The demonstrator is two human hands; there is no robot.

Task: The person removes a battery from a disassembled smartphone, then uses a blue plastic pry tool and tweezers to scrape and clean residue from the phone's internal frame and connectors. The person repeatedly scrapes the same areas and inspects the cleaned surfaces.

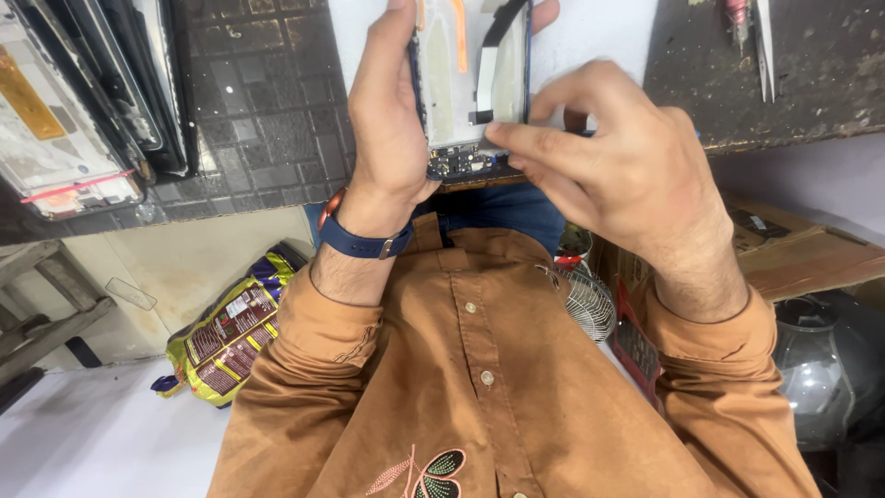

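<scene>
Left hand (387,111): gripping the edge of the opened blue-framed phone with pale inner plate (470,83).
Right hand (608,157): fingertips (502,136) pinching narrowly at the phone's lower end.

Two hands (387,120) (618,166), one opened phone (475,83), perhaps four stacked frames (83,101).

At the top centre of the frame your left hand (387,120) grips the opened phone frame (472,88) along its left edge, while your right hand (618,166) comes in from the right and pinches its lower right corner. A stack of phone screens (83,101) lies on the workbench (267,101) at upper left, and tweezers (751,37) lie on the bench at upper right. Below the bench, a snack packet (230,337) sits on the floor at lower left, and a cardboard box (802,254) stands at right.
</scene>
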